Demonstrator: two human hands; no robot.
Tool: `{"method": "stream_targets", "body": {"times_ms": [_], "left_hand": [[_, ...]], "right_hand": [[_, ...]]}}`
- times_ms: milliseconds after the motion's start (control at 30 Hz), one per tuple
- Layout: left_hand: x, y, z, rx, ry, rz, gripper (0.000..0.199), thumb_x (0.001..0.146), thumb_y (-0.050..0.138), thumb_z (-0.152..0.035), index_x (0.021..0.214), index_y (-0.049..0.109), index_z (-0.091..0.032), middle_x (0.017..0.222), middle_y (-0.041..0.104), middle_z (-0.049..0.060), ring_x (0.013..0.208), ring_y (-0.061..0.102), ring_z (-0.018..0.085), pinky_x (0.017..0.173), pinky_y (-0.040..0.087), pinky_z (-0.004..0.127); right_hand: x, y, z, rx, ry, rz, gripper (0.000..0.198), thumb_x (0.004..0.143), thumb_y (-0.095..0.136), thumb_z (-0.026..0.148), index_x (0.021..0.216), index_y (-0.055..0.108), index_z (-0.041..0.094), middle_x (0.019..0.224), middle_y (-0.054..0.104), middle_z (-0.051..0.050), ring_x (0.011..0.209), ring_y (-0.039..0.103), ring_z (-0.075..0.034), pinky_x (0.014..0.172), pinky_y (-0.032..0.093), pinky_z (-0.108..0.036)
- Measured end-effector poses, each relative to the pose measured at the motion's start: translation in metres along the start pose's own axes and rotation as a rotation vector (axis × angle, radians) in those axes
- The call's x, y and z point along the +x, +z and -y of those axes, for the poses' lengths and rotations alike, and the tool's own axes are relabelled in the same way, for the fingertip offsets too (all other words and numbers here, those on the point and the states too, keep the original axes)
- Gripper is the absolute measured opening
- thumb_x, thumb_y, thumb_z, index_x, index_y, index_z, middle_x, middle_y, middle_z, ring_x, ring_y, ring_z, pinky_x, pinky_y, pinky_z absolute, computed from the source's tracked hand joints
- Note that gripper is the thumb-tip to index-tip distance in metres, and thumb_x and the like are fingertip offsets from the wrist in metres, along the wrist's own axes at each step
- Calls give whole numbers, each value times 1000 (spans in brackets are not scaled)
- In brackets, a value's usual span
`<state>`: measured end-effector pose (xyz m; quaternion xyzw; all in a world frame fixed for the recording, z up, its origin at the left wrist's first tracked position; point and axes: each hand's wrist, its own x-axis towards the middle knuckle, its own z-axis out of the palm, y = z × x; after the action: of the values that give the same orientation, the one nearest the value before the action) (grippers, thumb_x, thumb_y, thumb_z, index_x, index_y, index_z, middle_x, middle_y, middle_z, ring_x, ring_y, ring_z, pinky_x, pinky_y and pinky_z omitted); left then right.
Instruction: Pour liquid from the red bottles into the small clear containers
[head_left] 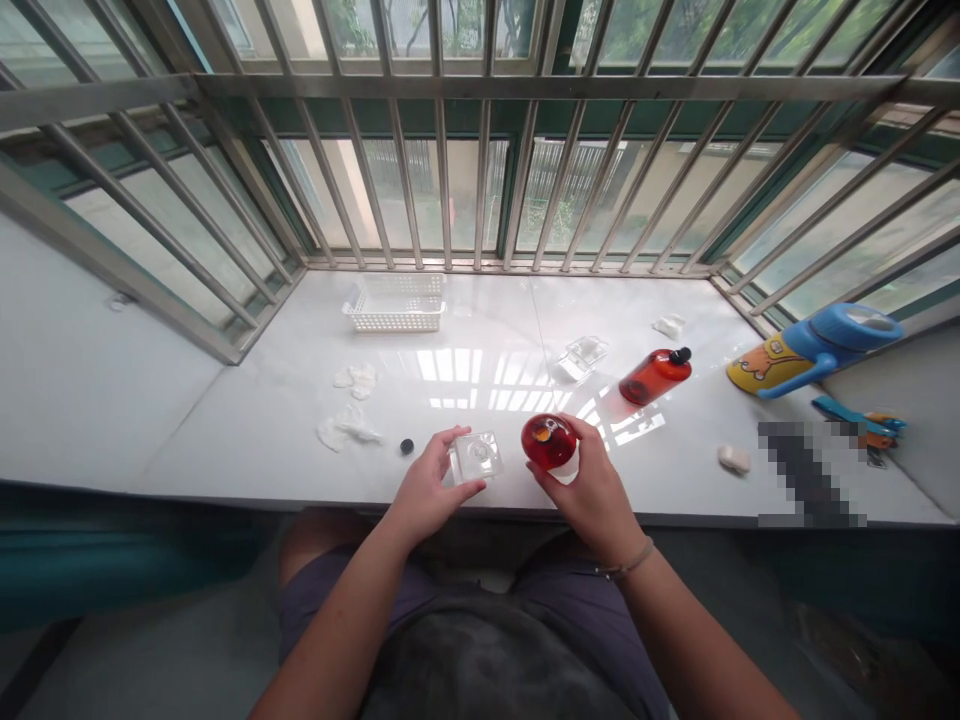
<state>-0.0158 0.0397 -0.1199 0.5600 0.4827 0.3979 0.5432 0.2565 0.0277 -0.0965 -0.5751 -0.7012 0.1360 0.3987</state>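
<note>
My left hand (435, 482) grips a small clear plastic square box (478, 456), thumb along its near edge and fingers on the far side. My right hand (596, 492) is wrapped around the right side of a glossy red bottle (550, 443). No cap shows on the end of this bottle that faces me. The bottle and the box are side by side with a small gap between them. A small black cap (406, 447) lies on the white counter just left of my left hand.
A second red bottle (655, 377) with a black cap, a clear case (581, 358) and a blue-yellow flask (814, 350) are right. A white basket (397, 304) stands at the back left; crumpled tissues (349, 428) lie nearer. Metal bars (480, 88) close off the back.
</note>
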Motion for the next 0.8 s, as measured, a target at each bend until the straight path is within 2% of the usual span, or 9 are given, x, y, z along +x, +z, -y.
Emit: {"method": "stream_targets", "body": {"times_ms": [67, 133, 367, 500, 600, 700, 800], "left_hand": [[2, -2, 9, 44, 15, 2, 77, 83, 91, -36, 150, 53, -30, 167, 51, 14, 159, 44, 32, 132, 34, 56], [3, -5, 17, 86, 32, 18, 74, 87, 87, -37, 151, 50, -31, 173, 42, 14, 164, 37, 31, 134, 29, 56], [9, -7, 31, 117, 36, 78, 72, 92, 82, -38, 153, 47, -30, 181, 23, 14, 168, 24, 29, 136, 24, 53], [13, -9, 33, 95, 17, 100, 77, 92, 81, -40, 158, 44, -29, 181, 24, 14, 167, 28, 31, 136, 26, 52], [15, -13, 31, 113, -11, 101, 82, 93, 80, -42, 164, 41, -30, 180, 30, 12, 163, 36, 32, 136, 28, 53], [14, -17, 25, 219, -31, 67, 85, 91, 80, -45, 166, 41, -31, 177, 36, 10, 161, 40, 34, 134, 32, 54], [12, -19, 16, 384, -24, 22, 91, 87, 83, -46, 166, 41, -32, 178, 35, 10, 164, 35, 35, 134, 32, 54]], "right_hand": [[-5, 8, -9, 111, 137, 3, 78, 89, 82, 48, 153, 43, 26, 145, 61, -17, 130, 65, -36, 111, 55, -58], [-8, 14, -16, 194, 221, 22, 81, 86, 84, 53, 150, 43, 26, 144, 61, -17, 127, 68, -35, 110, 56, -56], [-9, 38, -30, 349, 266, 34, 82, 83, 88, 54, 146, 46, 23, 143, 63, -18, 128, 68, -35, 113, 54, -56], [-7, 52, -32, 394, 252, 38, 83, 82, 89, 54, 147, 45, 26, 146, 62, -16, 129, 67, -33, 113, 54, -55], [-5, 56, -30, 399, 247, 52, 82, 84, 87, 53, 148, 45, 26, 147, 62, -16, 130, 67, -33, 114, 54, -55], [-4, 56, -28, 395, 236, 68, 81, 85, 86, 53, 150, 45, 27, 149, 62, -16, 130, 68, -33, 113, 55, -55], [-3, 57, -30, 382, 219, 81, 82, 84, 86, 53, 150, 45, 28, 150, 61, -15, 130, 68, -33, 114, 54, -54]]}}
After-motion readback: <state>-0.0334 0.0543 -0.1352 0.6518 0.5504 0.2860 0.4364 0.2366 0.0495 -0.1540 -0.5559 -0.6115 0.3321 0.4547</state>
